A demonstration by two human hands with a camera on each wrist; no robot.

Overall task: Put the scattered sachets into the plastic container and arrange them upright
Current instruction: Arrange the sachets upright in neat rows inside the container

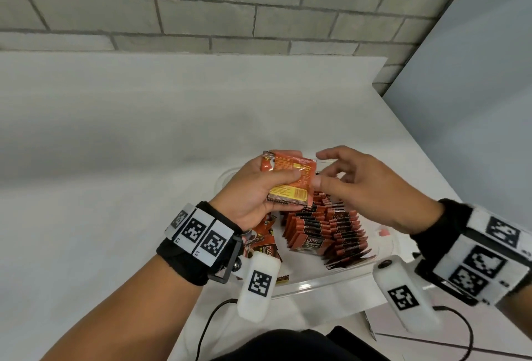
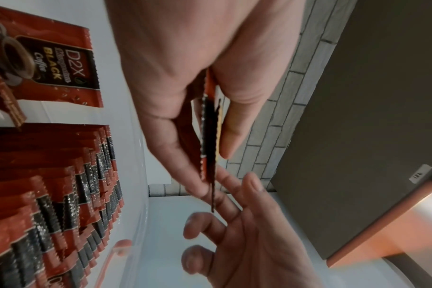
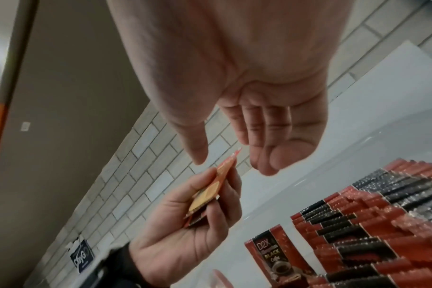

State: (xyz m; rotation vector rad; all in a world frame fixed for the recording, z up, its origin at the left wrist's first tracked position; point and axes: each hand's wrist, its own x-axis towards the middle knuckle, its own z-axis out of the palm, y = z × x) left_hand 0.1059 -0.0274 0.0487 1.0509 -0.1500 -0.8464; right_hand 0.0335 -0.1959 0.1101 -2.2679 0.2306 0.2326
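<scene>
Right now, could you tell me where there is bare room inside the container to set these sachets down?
Crowded: upright sachet rows fill the plastic container centre and right. Free: bare floor between the rows and the left wall, bordered by a loose sachet.

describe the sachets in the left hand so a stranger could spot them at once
Find the clear plastic container on the white table. Above its far end the left hand pinches a few sachets. Unlike the packed upright rows below, they show orange-yellow backs.
</scene>
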